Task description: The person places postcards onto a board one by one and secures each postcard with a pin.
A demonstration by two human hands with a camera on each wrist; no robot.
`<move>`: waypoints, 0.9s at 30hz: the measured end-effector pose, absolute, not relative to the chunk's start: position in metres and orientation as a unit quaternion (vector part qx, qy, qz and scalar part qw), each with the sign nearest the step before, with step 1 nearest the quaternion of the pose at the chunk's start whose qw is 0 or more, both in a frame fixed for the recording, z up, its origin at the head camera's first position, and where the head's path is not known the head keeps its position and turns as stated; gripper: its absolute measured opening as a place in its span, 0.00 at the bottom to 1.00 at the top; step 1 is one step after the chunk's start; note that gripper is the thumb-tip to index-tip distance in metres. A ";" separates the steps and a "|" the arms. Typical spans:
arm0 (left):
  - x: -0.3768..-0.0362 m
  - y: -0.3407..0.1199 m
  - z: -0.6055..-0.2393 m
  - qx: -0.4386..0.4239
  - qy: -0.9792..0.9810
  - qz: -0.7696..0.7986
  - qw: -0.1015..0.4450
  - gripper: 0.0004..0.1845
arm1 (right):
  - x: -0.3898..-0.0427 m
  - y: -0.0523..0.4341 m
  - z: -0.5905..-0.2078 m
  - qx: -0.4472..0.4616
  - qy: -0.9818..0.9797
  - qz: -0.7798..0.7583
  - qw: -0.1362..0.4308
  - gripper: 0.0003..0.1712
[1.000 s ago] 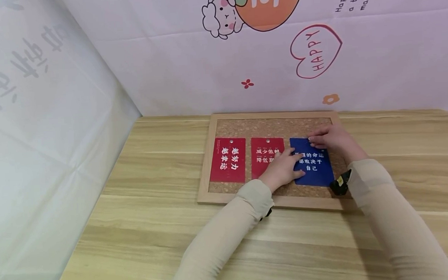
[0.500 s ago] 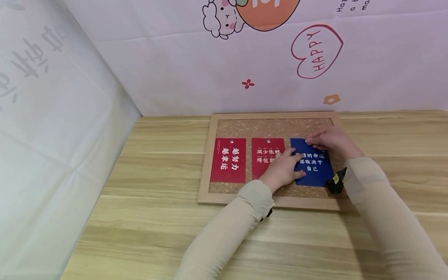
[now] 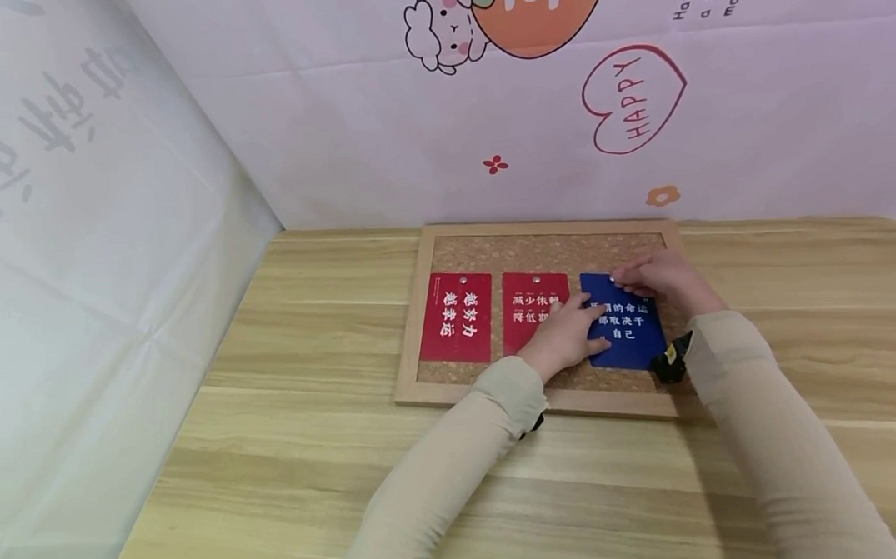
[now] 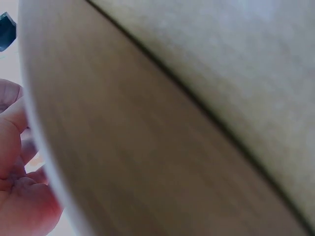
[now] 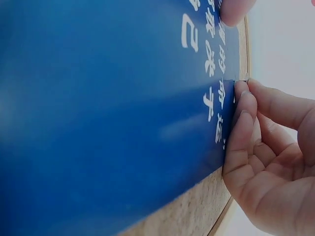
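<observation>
Blue card [image 3: 624, 322]: lies flat at the right end of the cork board [image 3: 540, 250], long axis toward the board's far edge.
Left hand [image 3: 566, 334]: fingers relaxed, pressing the card's left part.
Right hand [image 3: 661, 277]: fingertips pinch something small at the card's top edge.

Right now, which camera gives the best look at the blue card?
The head view: the whole blue card lies on the cork board, both hands on it. The right wrist view shows only a close part with white writing; the left wrist view shows perhaps a dark corner.

Right hand [image 5: 268, 167] fingertips at the blue card's [image 5: 108, 123] top edge (white lettering); cork board [image 5: 197, 209] beneath
</observation>
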State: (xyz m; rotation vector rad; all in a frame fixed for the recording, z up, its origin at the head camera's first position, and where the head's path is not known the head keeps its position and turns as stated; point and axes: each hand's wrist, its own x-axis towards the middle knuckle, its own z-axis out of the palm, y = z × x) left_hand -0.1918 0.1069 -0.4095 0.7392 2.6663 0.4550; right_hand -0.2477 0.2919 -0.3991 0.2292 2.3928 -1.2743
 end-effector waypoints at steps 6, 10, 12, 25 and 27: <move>-0.193 0.107 -0.409 0.261 0.938 0.154 0.167 0.30 | -0.248 0.292 -0.398 0.080 0.863 -0.452 0.211 0.27; -0.193 0.107 -0.410 0.263 0.938 0.152 0.166 0.30 | -0.247 0.293 -0.399 0.079 0.862 -0.454 0.211 0.26; -0.193 0.107 -0.411 0.264 0.938 0.152 0.165 0.30 | -0.247 0.293 -0.399 0.079 0.859 -0.460 0.209 0.26; -0.193 0.108 -0.411 0.269 0.938 0.149 0.162 0.30 | -0.245 0.290 -0.398 0.104 0.851 -0.473 0.201 0.25; -0.193 0.108 -0.411 0.268 0.938 0.148 0.163 0.30 | -0.245 0.289 -0.397 0.109 0.852 -0.472 0.198 0.26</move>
